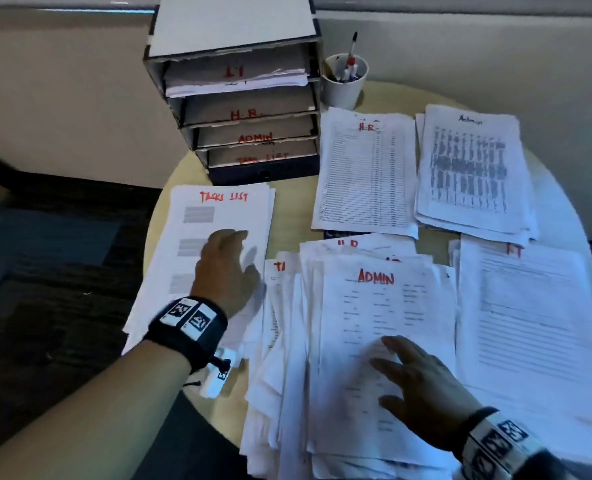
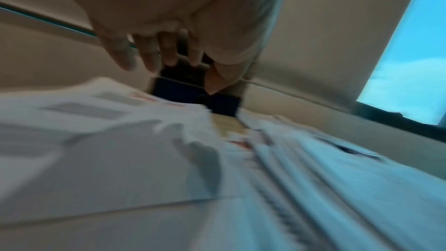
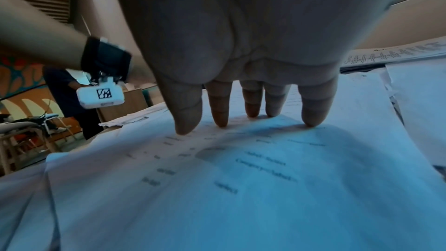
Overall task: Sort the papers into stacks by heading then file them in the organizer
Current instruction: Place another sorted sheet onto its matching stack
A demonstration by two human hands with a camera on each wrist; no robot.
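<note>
Since the ADMIN sheet (image 1: pixel 381 327), topping the unsorted pile right of the organizer (image 1: pixel 242 109), is thin and slippery, it is pinned by flat right fingertips (image 3: pixel 220 121) and best pinched at an edge, while the left hand (image 1: pixel 227 268) hovers slack, holding nothing.

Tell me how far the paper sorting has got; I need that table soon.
Done: four heading stacks started, Tasks List stack, H.R. stack, Admin stack and I.T. stack. The organizer already holds papers in its I.T. tray.

In hand: the right hand presses an ADMIN sheet atop the unsorted pile; the left hand hovers over Tasks List.

Left: that thick pile, then filing.
</note>
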